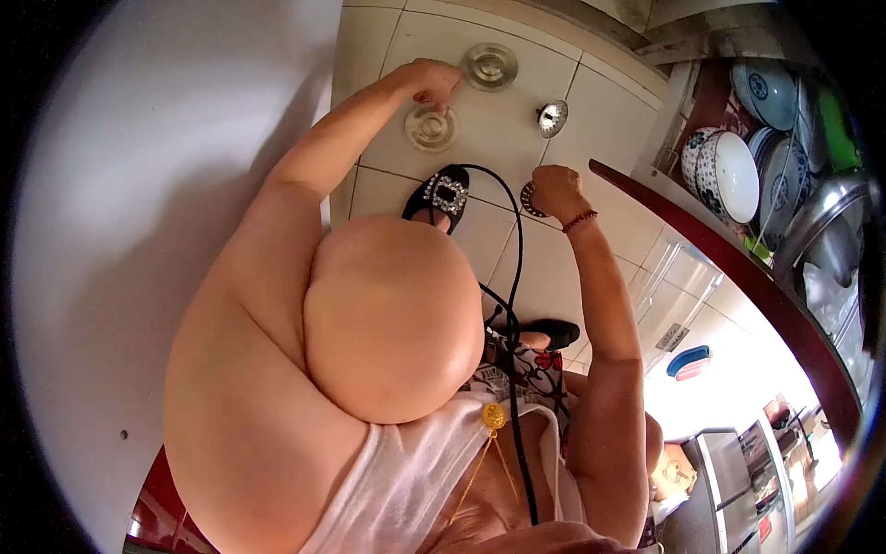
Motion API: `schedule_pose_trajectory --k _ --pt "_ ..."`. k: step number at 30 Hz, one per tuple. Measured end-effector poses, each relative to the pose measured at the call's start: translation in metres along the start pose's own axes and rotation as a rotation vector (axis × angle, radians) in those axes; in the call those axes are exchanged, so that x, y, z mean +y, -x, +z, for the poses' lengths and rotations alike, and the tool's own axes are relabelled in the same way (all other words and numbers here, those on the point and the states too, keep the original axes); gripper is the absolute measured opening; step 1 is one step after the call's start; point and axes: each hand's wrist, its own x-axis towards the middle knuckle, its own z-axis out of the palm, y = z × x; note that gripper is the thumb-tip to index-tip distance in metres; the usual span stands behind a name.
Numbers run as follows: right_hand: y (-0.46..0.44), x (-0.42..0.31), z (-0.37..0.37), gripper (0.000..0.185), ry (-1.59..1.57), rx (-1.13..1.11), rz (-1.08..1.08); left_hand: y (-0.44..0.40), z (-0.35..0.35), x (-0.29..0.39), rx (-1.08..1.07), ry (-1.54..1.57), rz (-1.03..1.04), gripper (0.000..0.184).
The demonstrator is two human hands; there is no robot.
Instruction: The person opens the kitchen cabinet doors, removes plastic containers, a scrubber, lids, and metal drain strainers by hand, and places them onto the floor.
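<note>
My left hand [436, 83] reaches down to the tiled floor, its fingers closed at the knob of a clear round lid [431, 131]. Just beyond it a second clear round lid [489, 67] lies flat. My right hand [559, 192] is closed around a metal sink strainer [529, 198], whose slotted rim shows beside the fingers. Another shiny sink strainer [553, 119] lies tipped on its side on the tiles between and beyond my hands. How the fingers of my right hand sit on its strainer is partly hidden.
A dark red cabinet door [729, 258] stands open at right, before a rack with patterned bowls [729, 175] and plates. A black cable [520, 231] hangs down past my shoes. A pale panel [175, 185] rises at left. A blue and red object [690, 362] lies farther right.
</note>
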Motion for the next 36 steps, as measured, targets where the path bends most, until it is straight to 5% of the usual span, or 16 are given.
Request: schedule_pose_trajectory --k 6,10,18,28,36 --pt "-0.004 0.024 0.010 0.014 -0.099 0.250 0.033 -0.003 0.011 0.003 0.086 -0.115 0.039 0.020" --pt "-0.015 0.023 0.013 0.015 -0.278 0.425 -0.057 -0.003 0.005 -0.003 0.053 0.100 0.057 0.018" --pt "-0.024 0.005 0.002 0.033 -0.591 0.910 0.110 0.022 -0.019 -0.007 0.102 0.363 0.234 0.015" --pt "-0.044 0.006 -0.003 0.027 -0.621 0.942 0.084 0.008 -0.030 -0.029 0.311 0.753 0.405 0.016" --pt "-0.043 0.010 -0.001 0.018 -0.735 0.885 0.071 0.008 -0.020 -0.015 0.164 0.746 0.405 0.015"
